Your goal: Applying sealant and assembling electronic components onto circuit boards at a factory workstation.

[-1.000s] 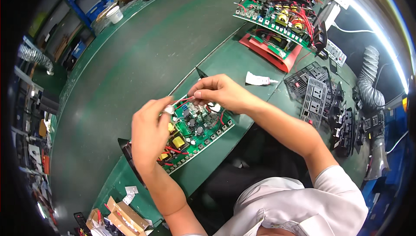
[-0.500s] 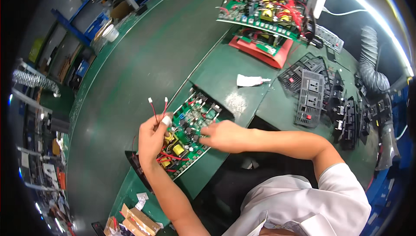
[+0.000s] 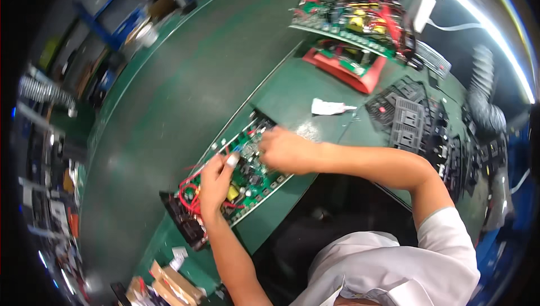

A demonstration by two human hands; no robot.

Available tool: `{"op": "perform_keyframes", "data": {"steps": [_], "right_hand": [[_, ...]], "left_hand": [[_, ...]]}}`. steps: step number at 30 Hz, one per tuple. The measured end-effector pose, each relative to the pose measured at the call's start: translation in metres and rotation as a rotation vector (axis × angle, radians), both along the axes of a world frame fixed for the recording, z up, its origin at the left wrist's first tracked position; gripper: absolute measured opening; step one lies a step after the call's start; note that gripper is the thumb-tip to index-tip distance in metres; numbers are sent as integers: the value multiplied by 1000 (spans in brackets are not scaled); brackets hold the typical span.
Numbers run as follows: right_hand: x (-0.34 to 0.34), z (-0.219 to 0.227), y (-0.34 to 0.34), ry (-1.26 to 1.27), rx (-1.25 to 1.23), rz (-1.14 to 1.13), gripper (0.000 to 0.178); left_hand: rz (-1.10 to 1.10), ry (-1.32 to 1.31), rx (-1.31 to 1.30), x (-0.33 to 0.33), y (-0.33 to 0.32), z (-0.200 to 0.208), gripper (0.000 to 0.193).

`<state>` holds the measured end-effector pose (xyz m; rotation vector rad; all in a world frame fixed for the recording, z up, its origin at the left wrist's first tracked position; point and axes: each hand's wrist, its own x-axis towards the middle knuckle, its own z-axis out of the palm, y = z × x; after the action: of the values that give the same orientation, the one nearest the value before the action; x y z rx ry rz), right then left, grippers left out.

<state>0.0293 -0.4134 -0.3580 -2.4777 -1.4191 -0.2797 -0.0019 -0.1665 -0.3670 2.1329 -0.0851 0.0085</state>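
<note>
A green circuit board (image 3: 253, 179) lies at a slant on the bench, with black end panels at both ends and yellow and dark components on it. Over its left part is my left hand (image 3: 215, 185), with white wrapping on the thumb. Its fingers are closed on thin red wires (image 3: 228, 151), whose small white plugs show just past the fingertips. My right hand (image 3: 287, 151) bends over the board's far right part, fingers curled in; what they hold, if anything, is hidden. Thicker red wires (image 3: 188, 193) loop beside the near black end panel (image 3: 188, 221).
Stacked circuit boards (image 3: 343, 33) stand at the far right above a red holder (image 3: 349, 73). A white tube (image 3: 332, 107) lies nearer. Black socket panels (image 3: 408, 123) are piled at right, by a flexible duct (image 3: 481, 87). A cardboard box (image 3: 174, 286) sits at lower left.
My left hand has moved right and the plugs now sit lower, near the board's far edge. My right hand has shifted away from me along the board. The view has shifted slightly.
</note>
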Motion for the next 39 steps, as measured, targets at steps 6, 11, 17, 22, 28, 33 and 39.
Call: {"op": "perform_keyframes", "data": {"steps": [6, 11, 17, 22, 28, 33, 39], "right_hand": [[9, 7, 12, -134, -59, -58, 12], [7, 3, 31, -175, -218, -154, 12], [10, 7, 35, -157, -249, -219, 15], [19, 5, 27, 78, 59, -235, 27], [7, 28, 25, 40, 337, -113, 23], [-2, 7, 30, 271, 149, -116, 13], [4, 1, 29, 907, 618, -246, 11]], "left_hand": [[82, -170, -25, -1, -11, -2, 21], [96, -173, 9, -5, -15, 0, 18], [3, -238, 59, -4, -13, -6, 20], [-30, -293, 98, -4, -16, -5, 22], [-79, -315, 154, -4, -17, -3, 18], [-90, -268, 99, -11, -17, 3, 22], [114, -413, 44, -13, -28, 14, 49]]}}
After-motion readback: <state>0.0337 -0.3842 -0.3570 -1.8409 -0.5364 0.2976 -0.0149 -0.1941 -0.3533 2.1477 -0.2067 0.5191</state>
